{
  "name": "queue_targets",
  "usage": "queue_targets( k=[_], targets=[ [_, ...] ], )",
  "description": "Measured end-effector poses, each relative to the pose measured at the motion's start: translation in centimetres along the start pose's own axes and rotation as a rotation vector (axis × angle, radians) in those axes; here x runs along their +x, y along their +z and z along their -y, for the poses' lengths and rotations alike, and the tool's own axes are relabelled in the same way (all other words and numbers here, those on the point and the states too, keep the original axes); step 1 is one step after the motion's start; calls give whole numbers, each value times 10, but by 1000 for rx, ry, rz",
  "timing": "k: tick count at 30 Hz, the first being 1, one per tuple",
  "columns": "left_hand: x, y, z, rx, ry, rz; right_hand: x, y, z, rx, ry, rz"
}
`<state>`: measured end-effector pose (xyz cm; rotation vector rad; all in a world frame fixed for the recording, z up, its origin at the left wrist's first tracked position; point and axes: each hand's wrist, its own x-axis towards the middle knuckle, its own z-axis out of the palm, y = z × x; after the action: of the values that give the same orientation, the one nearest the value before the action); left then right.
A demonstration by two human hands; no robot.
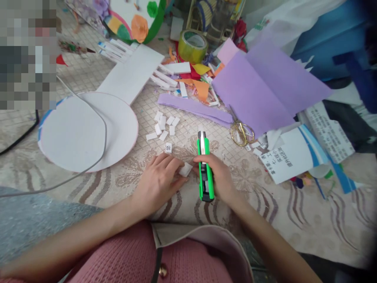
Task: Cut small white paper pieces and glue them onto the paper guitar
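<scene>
I have the left hand with thumb and fingers pinching a small white piece over the patterned worktop. The right hand is wrapped round a green cutter, its blade end pointing away from me; those fingertips sit just beside the white piece, and I cannot tell whether they touch it. Just beyond the left fingers lies a printed tile, and past that a cluster of blank pieces. Farther ahead of both sets of fingers I see a purple strip. Gold-handled scissors lie ahead and right of the right fingers; well left of the left ones, a grey cable crosses a white oval board.
</scene>
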<state>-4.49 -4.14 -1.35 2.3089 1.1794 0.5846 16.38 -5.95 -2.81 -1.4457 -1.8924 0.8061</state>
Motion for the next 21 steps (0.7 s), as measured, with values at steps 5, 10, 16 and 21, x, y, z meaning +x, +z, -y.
queue_targets(
  k=[5,10,16,21],
  targets=[
    [1,-10,9,-62,113,58,-15,5,5,-13,28,-59],
    [8,-5,15,-112,211,117,-17,15,13,-120,-73,0],
    [4,2,10,-83,136,83,-6,8,8,-154,-132,99],
    [-3,11,0,-22,69,-18,8,-10,-4,-139,-260,240]
  ],
)
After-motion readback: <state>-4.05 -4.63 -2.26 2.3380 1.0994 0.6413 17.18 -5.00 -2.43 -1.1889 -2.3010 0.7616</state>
